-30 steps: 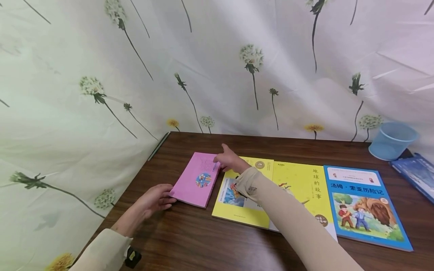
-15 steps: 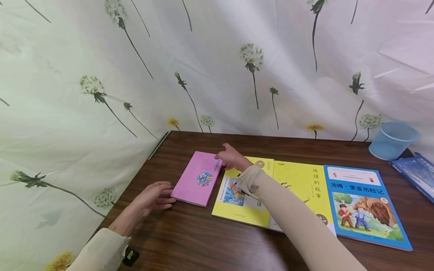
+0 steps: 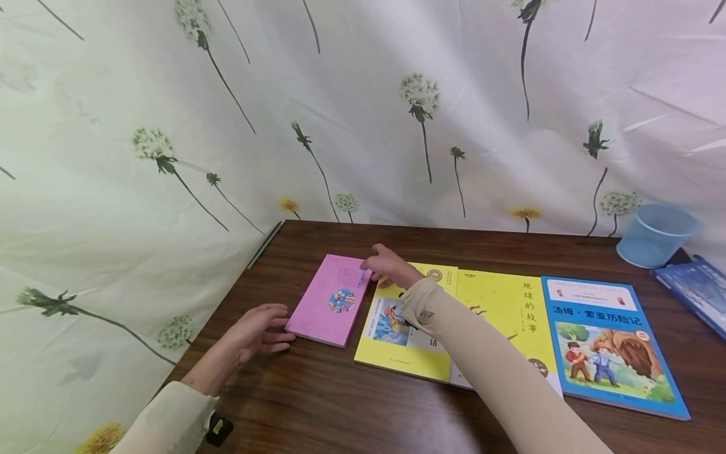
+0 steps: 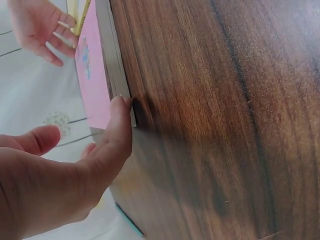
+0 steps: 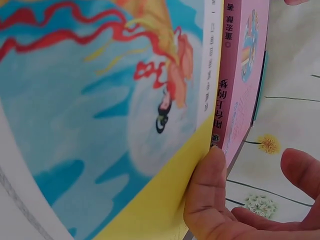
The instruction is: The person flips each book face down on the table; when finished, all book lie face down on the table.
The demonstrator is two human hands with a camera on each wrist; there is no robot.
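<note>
A pink book point(image 3: 323, 302) lies flat at the left of the row, a round cartoon picture on its cover. My left hand point(image 3: 255, 334) is beside its near left corner; in the left wrist view a fingertip touches the book's edge and the thumb stands apart. My right hand point(image 3: 391, 266) reaches across the left yellow book point(image 3: 397, 362) to the pink book's far right side. In the right wrist view its fingertips touch the pink book's spine point(image 5: 227, 75), thumb spread away. Neither hand grips the book.
A second yellow book point(image 3: 493, 296) and a blue book point(image 3: 615, 347) continue the row on the dark wooden table point(image 3: 317, 403). At the right stand a light blue bin point(image 3: 655, 236) and a dark blue book point(image 3: 694, 293). A flower-printed curtain point(image 3: 363, 126) rises behind.
The pink book has shifted slightly to the right, and my right hand with it. My left hand has barely moved; the other books have stayed put.
</note>
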